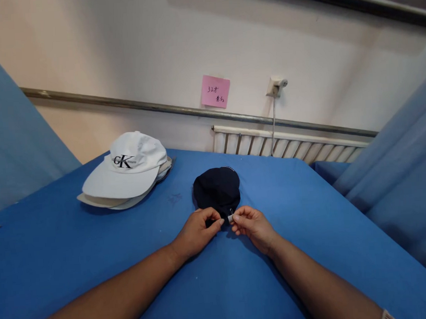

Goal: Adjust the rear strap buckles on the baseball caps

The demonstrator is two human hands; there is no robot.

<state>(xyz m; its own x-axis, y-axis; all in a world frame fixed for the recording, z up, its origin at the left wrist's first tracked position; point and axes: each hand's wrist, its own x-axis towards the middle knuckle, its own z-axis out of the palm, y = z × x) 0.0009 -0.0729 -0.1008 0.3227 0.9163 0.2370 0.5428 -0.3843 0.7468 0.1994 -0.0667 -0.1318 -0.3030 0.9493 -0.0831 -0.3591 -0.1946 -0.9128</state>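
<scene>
A dark navy cap (216, 188) lies on the blue-covered table in front of me. At its near edge, my left hand (197, 230) is closed in a pinch on the dark fabric. Just to the right, my right hand (253, 227) pinches a small whitish piece (231, 218) at the same edge. Whether this piece is a label or a strap end I cannot make out. A small shiny metal bit (231, 211) shows beside it. The fingertips of both hands are close together but apart.
A stack of caps, a white one (136, 152) with a black logo on top, sits left on the blue table (150, 259). Behind are a radiator (255, 142), a metal rail (159, 107), a pink note (215, 91) and a plugged socket (275, 87). Blue curtains (409, 176) hang at both sides.
</scene>
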